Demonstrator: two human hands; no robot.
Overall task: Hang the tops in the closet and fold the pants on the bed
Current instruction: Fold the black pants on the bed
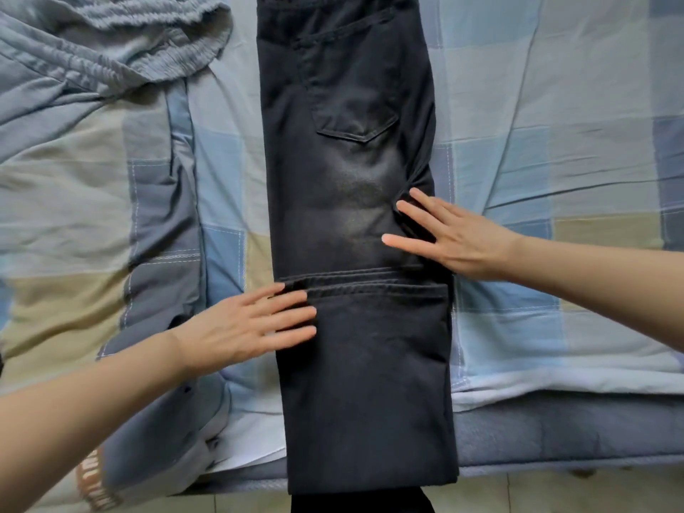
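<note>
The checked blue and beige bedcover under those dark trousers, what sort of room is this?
Most likely a bedroom: a checked blue and beige bedcover on a bed, dark folded jeans, and a crumpled grey garment.

No legible text, labels, brands or nos. anywhere. Only candidate: pale block lettering on a brown patch (94, 483) at bottom left, on grey-blue fabric beside the bed (555, 142), too blurred and cut off to read. Dark jeans (355, 216) show no tag or brand mark.
</note>
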